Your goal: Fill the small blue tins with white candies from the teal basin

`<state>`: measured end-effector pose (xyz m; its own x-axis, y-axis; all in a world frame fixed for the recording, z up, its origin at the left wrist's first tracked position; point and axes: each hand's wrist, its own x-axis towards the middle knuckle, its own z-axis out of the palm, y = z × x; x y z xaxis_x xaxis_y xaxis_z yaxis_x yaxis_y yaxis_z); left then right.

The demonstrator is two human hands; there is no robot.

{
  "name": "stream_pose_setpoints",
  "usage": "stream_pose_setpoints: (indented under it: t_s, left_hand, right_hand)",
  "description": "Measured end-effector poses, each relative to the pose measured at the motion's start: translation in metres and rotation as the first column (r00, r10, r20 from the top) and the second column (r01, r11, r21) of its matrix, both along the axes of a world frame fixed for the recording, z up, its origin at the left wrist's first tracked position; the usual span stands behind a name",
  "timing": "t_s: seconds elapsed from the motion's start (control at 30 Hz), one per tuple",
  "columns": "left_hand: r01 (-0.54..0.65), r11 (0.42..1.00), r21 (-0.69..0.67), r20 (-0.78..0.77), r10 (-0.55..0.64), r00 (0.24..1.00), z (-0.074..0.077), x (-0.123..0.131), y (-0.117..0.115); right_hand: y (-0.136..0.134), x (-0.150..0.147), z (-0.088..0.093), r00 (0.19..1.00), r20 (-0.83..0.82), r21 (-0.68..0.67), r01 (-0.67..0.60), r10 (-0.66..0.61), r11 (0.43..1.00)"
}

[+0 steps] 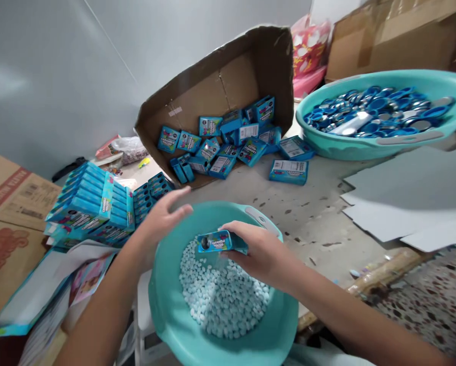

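My right hand (260,251) is closed round a small blue candy box (216,242) and holds it over a teal basin (166,300) filled with small pale blue candies (222,295). My left hand (162,218) hovers at the basin's far left rim, fingers stretched out and slightly curved, holding nothing that I can see.
A tipped cardboard box (212,91) spills several blue candy boxes (228,147) onto the floor. Stacked blue boxes (94,203) stand at the left. A second teal basin (380,147) at the right holds blue and silver round lids (376,109). Grey card sheets (411,198) lie right.
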<state>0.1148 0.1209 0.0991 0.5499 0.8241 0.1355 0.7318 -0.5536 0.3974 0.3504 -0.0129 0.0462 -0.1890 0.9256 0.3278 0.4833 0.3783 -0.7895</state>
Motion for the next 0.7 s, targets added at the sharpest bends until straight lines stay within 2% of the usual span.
stream_pose_setpoints:
  t_s: [0.03,0.07,0.13,0.23,0.3,0.37,0.4,0.43,0.5,0.53,0.6,0.63,0.7]
  left_hand:
    - [0.176,0.977,-0.117,0.069,-0.169,0.983,0.001,0.005,-0.023]
    - [0.278,0.944,-0.178,0.107,-0.263,0.959,0.001,0.010,-0.045]
    - [0.311,0.935,-0.172,0.121,-0.294,0.948,0.001,0.015,-0.082]
    - [0.218,0.974,-0.062,0.101,-0.211,0.972,0.008,0.007,-0.115]
    - [0.111,0.992,0.051,0.072,-0.115,0.991,0.019,-0.010,-0.127]
    - [-0.077,0.974,0.211,0.042,0.069,0.997,0.033,-0.033,-0.138]
    - [-0.200,0.934,0.296,0.043,0.197,0.980,0.040,-0.046,-0.144]
    - [-0.331,0.870,0.365,0.056,0.335,0.941,0.045,-0.060,-0.150]
    - [-0.568,0.707,0.422,0.094,0.589,0.803,0.049,-0.085,-0.159]
    - [-0.663,0.625,0.413,0.107,0.690,0.716,0.046,-0.096,-0.163]
    - [-0.792,0.499,0.352,0.120,0.815,0.567,0.031,-0.113,-0.166]
    - [-0.831,0.460,0.312,0.136,0.845,0.518,0.019,-0.119,-0.166]
    - [-0.858,0.471,0.207,0.184,0.842,0.506,-0.008,-0.126,-0.164]
  right_hand:
    - [0.000,-0.001,-0.002,0.998,-0.048,0.031,-0.030,0.032,0.999]
    - [0.001,-0.003,-0.004,0.993,-0.092,0.069,-0.067,0.073,0.995]
    - [0.003,-0.006,-0.005,0.972,-0.158,0.162,-0.149,0.174,0.976]
    - [0.005,-0.010,-0.003,0.932,-0.219,0.229,-0.240,0.290,0.944]
    - [0.006,-0.012,0.000,0.912,-0.290,0.210,-0.234,0.289,0.949]
    - [0.005,-0.013,0.003,0.894,-0.385,0.188,-0.168,0.230,0.968]
    - [0.005,-0.013,0.004,0.880,-0.440,0.190,-0.105,0.180,0.976]
    - [0.005,-0.013,0.004,0.861,-0.493,0.197,-0.027,0.123,0.980]
    - [0.005,-0.007,0.004,0.825,-0.566,0.233,0.163,-0.003,0.959]
    - [0.008,-0.001,0.003,0.815,-0.576,0.266,0.265,-0.067,0.927]
    - [0.018,0.018,0.001,0.825,-0.527,0.356,0.434,-0.205,0.828]
    - [0.026,0.031,0.000,0.837,-0.466,0.394,0.486,-0.286,0.781]
    - [0.047,0.060,-0.001,0.840,-0.250,0.382,0.542,-0.481,0.748]
